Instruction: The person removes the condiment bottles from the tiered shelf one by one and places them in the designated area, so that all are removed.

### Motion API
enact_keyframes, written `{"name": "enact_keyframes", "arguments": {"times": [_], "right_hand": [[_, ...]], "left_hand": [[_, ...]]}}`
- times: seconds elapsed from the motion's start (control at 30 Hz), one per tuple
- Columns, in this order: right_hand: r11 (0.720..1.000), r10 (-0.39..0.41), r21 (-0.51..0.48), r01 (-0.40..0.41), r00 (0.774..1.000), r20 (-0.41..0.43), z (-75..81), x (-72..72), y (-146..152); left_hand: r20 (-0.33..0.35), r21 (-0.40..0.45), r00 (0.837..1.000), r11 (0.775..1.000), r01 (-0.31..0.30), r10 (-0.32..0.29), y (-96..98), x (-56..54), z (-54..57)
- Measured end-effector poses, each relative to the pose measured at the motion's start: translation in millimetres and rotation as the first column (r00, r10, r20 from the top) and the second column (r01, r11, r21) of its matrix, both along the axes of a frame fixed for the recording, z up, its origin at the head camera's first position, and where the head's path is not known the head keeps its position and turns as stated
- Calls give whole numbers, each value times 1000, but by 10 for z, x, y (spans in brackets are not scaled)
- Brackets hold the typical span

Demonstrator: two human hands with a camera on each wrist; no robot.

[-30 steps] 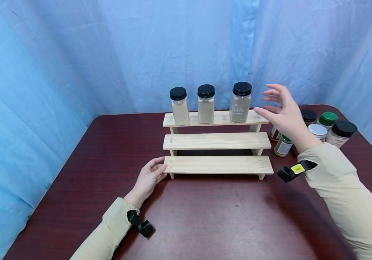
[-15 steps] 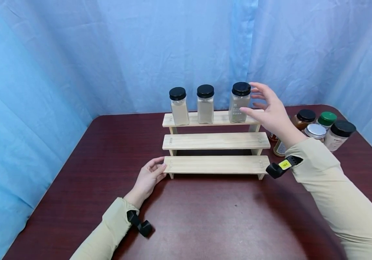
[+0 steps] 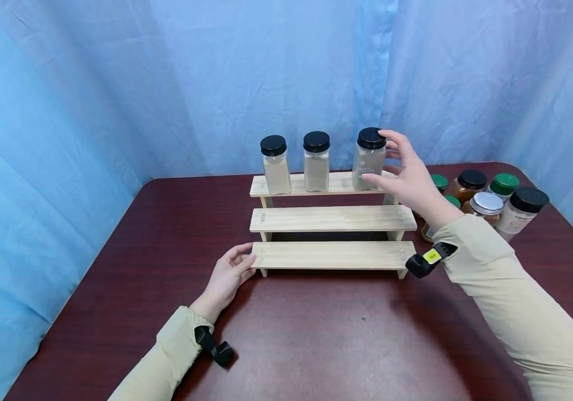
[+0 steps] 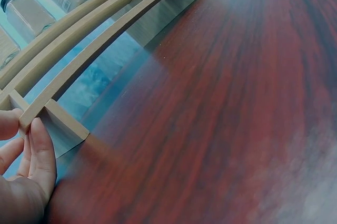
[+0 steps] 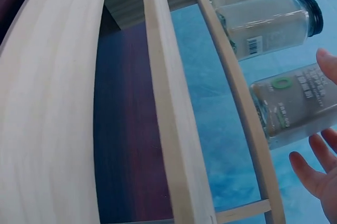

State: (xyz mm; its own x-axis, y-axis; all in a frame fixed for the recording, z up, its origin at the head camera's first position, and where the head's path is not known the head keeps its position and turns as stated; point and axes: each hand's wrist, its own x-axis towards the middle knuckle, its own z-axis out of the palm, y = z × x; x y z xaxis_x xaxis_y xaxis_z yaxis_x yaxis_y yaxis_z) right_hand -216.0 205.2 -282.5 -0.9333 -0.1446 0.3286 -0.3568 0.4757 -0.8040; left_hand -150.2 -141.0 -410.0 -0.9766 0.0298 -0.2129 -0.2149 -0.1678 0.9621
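A three-tier wooden rack (image 3: 333, 255) stands on the dark red table. My left hand (image 3: 227, 277) pinches the left end of its lowest shelf, with the thumb and fingers on either side of the board in the left wrist view. On the top shelf are three clear jars with black lids: a left jar (image 3: 277, 174), a middle jar (image 3: 316, 171) and a black pepper jar (image 3: 367, 162) at the right. My right hand (image 3: 410, 177) holds the black pepper jar from its right side, thumb across the front and index finger at the lid. The jar stands upright on the shelf.
Right of the rack several spice jars stand close together, among them a silver-lidded jar (image 3: 486, 204), a green-lidded jar (image 3: 504, 185) and a black-lidded jar (image 3: 522, 211). A blue curtain (image 3: 206, 89) hangs behind and beside the table (image 3: 316, 334).
My right hand has moved left from beside the rack and closed round the black pepper jar. The jar and my left hand have stayed in place.
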Motion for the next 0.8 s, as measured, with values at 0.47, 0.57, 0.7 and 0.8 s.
{"name": "enact_keyframes", "arguments": {"times": [0.47,0.57,0.7,0.8], "right_hand": [[995,-84,44,88,992,-95,-138,-47,-95],[993,-104,45,110,987,-123,-161,-47,-116],[988,-135,50,144,980,-147,-180,-50,-145],[986,-153,49,162,976,-155,-190,-53,-167]], "left_hand": [[4,-1,1000,1000,2,-2,3,8,8],[9,-2,1000,1000,2,-2,4,12,11],[7,-3,1000,1000,0,0,4,9,8],[5,-4,1000,1000,-2,2,7,5,6]]}}
